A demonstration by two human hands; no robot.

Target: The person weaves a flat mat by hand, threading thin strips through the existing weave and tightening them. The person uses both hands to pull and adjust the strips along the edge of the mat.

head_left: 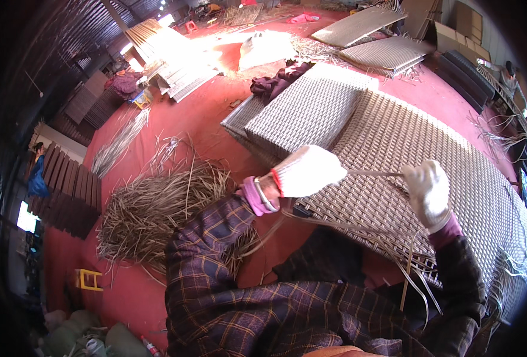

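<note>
Both of my hands wear white knit gloves and are closed above a large woven panel of grey-brown flat strips. Between them a single strip runs taut, just over the weave. My left hand grips its left end near the panel's near-left corner, fingers mostly hidden by the back of the glove. The right end is in the curled fingers of my right hand, above the near part of the panel. Several loose strip ends hang from the near edge toward my lap.
Left of me a big heap of loose strips lies on the red floor. More woven panels are stacked beyond my left hand, with dark purple cloth on them. A yellow stool stands lower left. Other people are farther off.
</note>
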